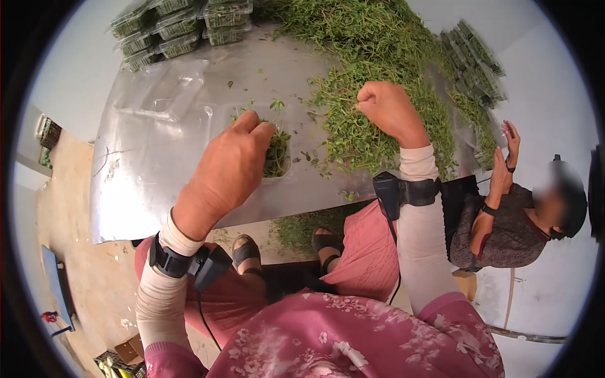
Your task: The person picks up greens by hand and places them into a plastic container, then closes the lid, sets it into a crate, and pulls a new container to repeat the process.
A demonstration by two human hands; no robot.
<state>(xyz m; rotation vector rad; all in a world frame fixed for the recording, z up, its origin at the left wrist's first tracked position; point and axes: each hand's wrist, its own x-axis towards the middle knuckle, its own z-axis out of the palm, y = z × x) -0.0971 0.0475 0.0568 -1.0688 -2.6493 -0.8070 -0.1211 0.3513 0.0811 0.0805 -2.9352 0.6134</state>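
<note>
My left hand [230,160] is closed, back upward, over a clear plastic box [287,171] on the metal table. Leafy green sprigs [277,148] fill the box's visible part, and thin stems poke out around my fingers, which appear pinched on some of them. The fingertips themselves are hidden. To the right, my right hand [391,112] is curled shut above the near part of a large heap of loose greens [359,50]. Whatever its fingers may hold is too small to make out.
Clear empty-looking plastic trays [164,94] lie on the metal table [135,201] at left. Filled boxes [179,28] are stacked at the back left, more boxes [472,60] at the far right. A co-worker [510,214] sits at right, hands raised near the table edge.
</note>
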